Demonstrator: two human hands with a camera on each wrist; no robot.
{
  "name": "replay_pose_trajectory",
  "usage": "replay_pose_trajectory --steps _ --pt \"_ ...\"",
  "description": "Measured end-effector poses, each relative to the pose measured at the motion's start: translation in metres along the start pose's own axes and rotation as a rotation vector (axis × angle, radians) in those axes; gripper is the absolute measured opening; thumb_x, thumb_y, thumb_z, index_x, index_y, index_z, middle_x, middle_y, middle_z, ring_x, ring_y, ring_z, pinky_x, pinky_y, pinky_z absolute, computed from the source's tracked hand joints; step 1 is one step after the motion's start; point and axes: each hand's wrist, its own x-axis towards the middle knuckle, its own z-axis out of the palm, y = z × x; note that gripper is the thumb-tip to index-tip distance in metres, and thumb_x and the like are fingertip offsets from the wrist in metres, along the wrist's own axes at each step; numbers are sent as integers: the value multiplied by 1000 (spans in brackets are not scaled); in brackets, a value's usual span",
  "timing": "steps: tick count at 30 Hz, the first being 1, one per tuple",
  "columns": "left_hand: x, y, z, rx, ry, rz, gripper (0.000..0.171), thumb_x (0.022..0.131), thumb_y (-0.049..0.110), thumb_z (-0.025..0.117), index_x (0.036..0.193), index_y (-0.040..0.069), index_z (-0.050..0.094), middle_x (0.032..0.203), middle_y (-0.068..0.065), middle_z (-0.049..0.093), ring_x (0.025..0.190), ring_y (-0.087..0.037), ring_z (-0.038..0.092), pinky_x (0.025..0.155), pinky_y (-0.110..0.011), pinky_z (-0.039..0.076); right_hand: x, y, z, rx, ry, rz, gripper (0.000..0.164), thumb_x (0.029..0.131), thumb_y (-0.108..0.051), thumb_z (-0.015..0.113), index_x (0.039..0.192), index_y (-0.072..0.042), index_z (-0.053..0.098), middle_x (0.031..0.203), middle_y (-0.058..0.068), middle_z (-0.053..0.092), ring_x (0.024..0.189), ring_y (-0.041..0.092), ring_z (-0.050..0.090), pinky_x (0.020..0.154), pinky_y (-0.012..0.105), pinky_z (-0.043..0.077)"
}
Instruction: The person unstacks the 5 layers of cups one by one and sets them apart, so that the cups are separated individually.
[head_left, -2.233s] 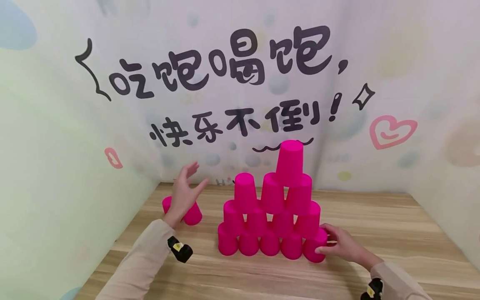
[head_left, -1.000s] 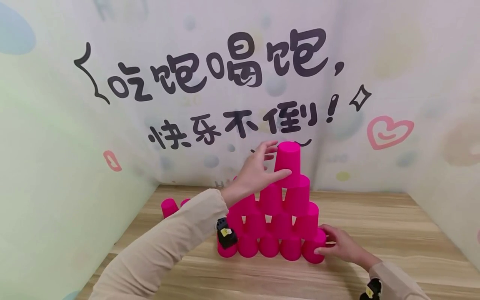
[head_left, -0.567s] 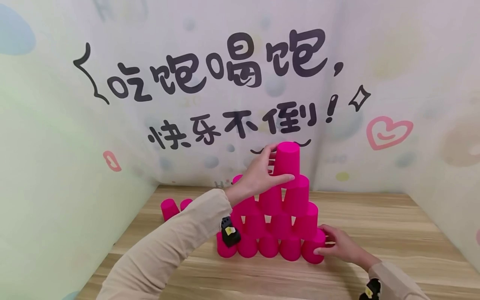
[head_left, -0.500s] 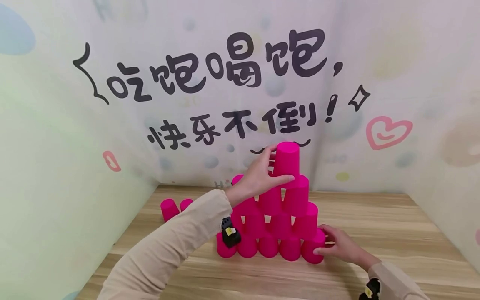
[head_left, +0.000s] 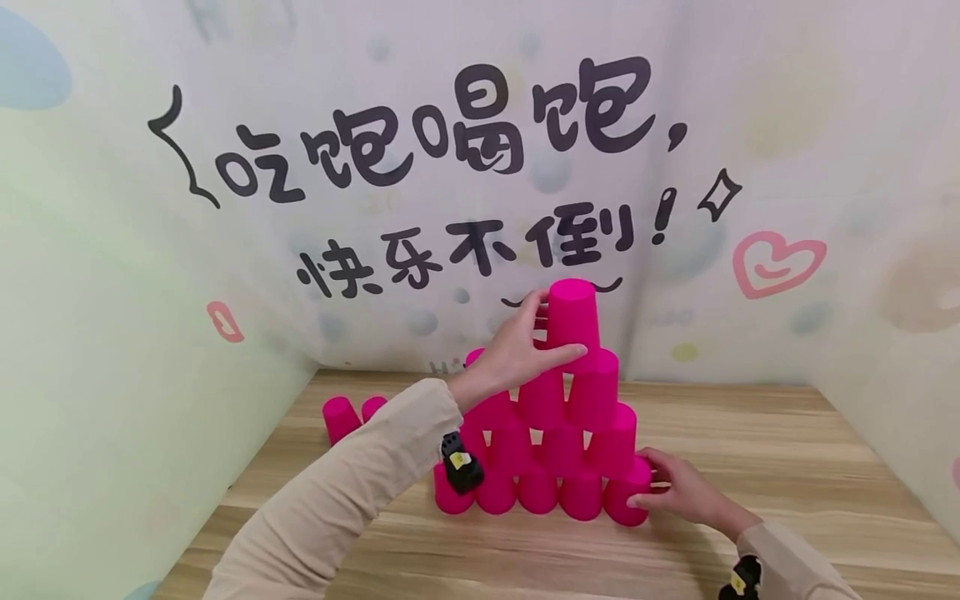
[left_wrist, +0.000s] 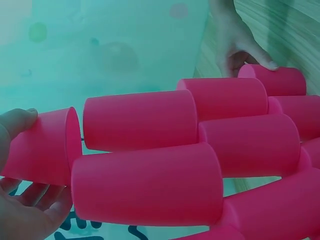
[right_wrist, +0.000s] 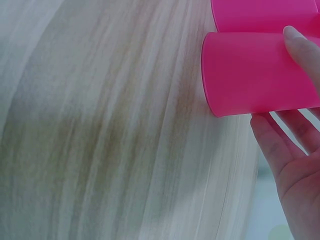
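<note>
Pink plastic cups, all upside down, are stacked as a pyramid on the wooden table. My left hand (head_left: 517, 348) grips the topmost cup (head_left: 573, 312), thumb across its front and fingers behind. In the left wrist view, the rim of that top cup (left_wrist: 40, 147) tilts slightly against the two cups under it, a narrow gap showing at one side. My right hand (head_left: 686, 487) holds the right end cup (head_left: 626, 497) of the bottom row, thumb in front and fingertips on its far side. The right wrist view shows this end cup (right_wrist: 255, 75) standing on the table.
Two more pink cups (head_left: 341, 419) stand at the table's back left, partly behind my left sleeve (head_left: 352, 483). A printed cloth wall (head_left: 480, 192) rises along the table's back edge. The wooden tabletop (head_left: 765, 450) stretches out to the right of the pyramid.
My left hand has come from the left-hand cups over to the top cup and taken hold of it. Since half a second ago that cup has shifted slightly up and left. My right hand stays put.
</note>
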Motion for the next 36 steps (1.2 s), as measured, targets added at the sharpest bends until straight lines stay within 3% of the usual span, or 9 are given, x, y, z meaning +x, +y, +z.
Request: replay_pose_trajectory --steps 5,10,20,25,30,36 --pt "-1 4 -13 -21 34 43 66 75 19 69 129 12 31 114 -4 48 101 -18 50 76 -25 48 1 1 1 0 2 -11 50 74 -20 71 113 2 48 102 13 56 90 25 58 71 30 51" --pt "-5 5 -38 -49 114 73 66 75 18 70 129 12 33 112 -5 48 98 -19 51 75 -28 49 1 1 3 -5 5 -24 49 74 -19 71 112 2 48 101 12 56 88 22 58 71 29 51" --pt "-31 -6 -99 20 279 43 66 75 20 70 131 13 34 114 -6 49 99 -21 50 77 -36 47 1 2 5 -18 5 -27 50 74 -20 71 113 2 48 101 13 56 89 23 58 70 29 52" --pt "-46 -19 -123 41 388 26 65 75 20 70 129 11 35 115 -8 49 101 -22 50 79 -36 47 1 2 4 -16 6 -22 51 74 -20 71 113 2 47 102 13 56 89 24 58 71 28 51" --pt "-60 -42 -131 62 427 -13 68 74 23 71 130 12 36 117 -8 49 103 -22 49 80 -36 47 0 3 3 -28 9 -38 50 74 -19 71 113 1 48 101 12 56 88 20 58 70 25 51" --pt "-70 -76 -123 17 435 -90 69 75 23 71 132 12 34 119 -9 48 105 -23 47 83 -36 45 1 3 3 -53 22 -41 49 73 -20 72 111 0 49 99 10 57 86 17 59 70 22 50"
